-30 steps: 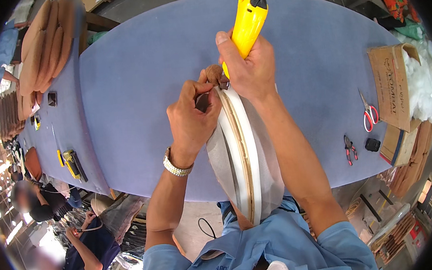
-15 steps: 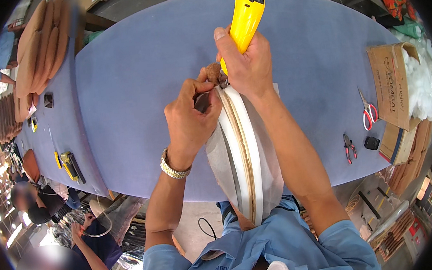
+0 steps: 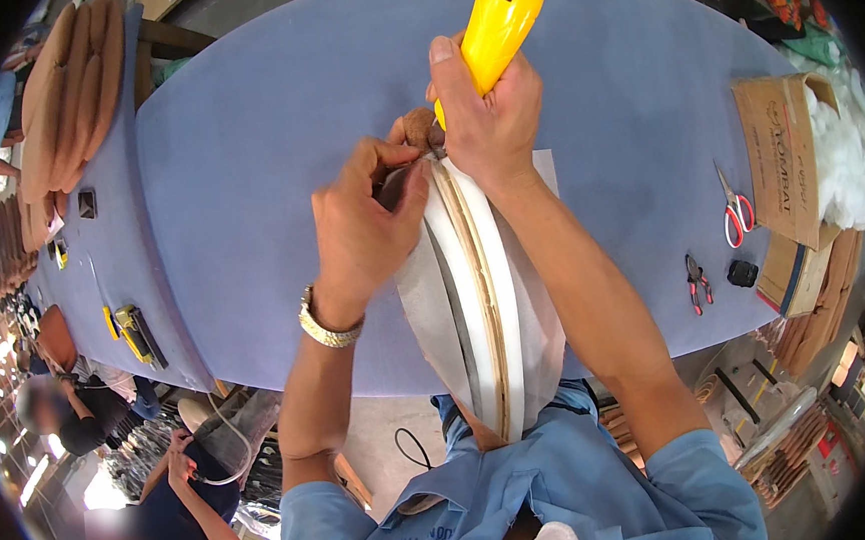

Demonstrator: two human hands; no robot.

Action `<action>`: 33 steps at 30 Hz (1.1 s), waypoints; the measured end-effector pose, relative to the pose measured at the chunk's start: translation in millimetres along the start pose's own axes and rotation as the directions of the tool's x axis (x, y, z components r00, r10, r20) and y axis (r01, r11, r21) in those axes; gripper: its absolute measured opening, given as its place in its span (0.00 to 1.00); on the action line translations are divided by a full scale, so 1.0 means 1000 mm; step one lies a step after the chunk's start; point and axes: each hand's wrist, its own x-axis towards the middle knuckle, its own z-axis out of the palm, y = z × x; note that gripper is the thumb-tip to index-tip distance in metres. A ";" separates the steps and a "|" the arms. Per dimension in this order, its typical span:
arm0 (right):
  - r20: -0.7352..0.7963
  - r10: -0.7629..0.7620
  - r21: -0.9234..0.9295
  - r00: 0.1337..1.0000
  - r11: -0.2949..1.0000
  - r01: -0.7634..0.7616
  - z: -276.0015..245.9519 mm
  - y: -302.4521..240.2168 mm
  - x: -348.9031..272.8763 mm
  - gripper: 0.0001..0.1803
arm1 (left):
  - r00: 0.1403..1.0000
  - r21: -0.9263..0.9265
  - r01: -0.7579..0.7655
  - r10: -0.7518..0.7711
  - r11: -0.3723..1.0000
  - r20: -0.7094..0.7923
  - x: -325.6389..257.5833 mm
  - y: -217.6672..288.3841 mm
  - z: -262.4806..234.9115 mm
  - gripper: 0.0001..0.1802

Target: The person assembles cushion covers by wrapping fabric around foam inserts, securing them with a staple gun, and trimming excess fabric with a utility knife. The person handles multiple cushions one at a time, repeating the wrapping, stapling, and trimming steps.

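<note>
A padded panel (image 3: 475,267) stands on edge between my forearms, its near end against my blue shirt. Its rim shows a wooden strip between white foam layers, with thin whitish fabric hanging at both sides. My left hand (image 3: 368,214) is closed at the far end, pinching brown fabric (image 3: 420,125) bunched there. In my fist, my right hand (image 3: 490,115), is a yellow hand tool (image 3: 501,34) with a black end pointing away from me. The tool's working tip meets the bunched fabric beside my left fingertips; my fingers partly hide it.
On the blue table (image 3: 246,183), red-handled scissors (image 3: 736,211), pliers (image 3: 696,284) and a small black item (image 3: 742,271) lie at the right. Beyond stands a cardboard box (image 3: 781,165) with white stuffing. Brown cushions (image 3: 69,95) are stacked far left; a co-worker (image 3: 182,488) is at lower left.
Both hands have shifted slightly left, with the panel's far end moving along. The yellow tool leans a little further right at its black end. My grips look the same.
</note>
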 end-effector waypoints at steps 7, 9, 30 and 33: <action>0.045 -0.056 0.060 0.997 0.997 0.053 -0.003 0.001 -0.001 0.16 | 0.988 0.181 -0.137 0.121 0.974 0.094 0.016 0.007 -0.010 0.09; 0.049 -0.039 0.040 0.998 0.999 0.037 -0.005 -0.001 -0.001 0.15 | 0.985 0.223 -0.166 0.153 0.961 0.075 0.012 0.003 -0.006 0.09; -0.042 -0.010 0.083 0.999 0.996 0.013 -0.013 -0.003 -0.006 0.12 | 0.973 0.159 -0.221 0.205 0.962 0.110 0.012 0.004 -0.002 0.09; -0.034 0.022 0.052 0.999 0.998 -0.020 -0.008 -0.005 0.005 0.13 | 0.967 0.142 -0.225 0.203 0.964 0.152 0.015 0.009 -0.004 0.09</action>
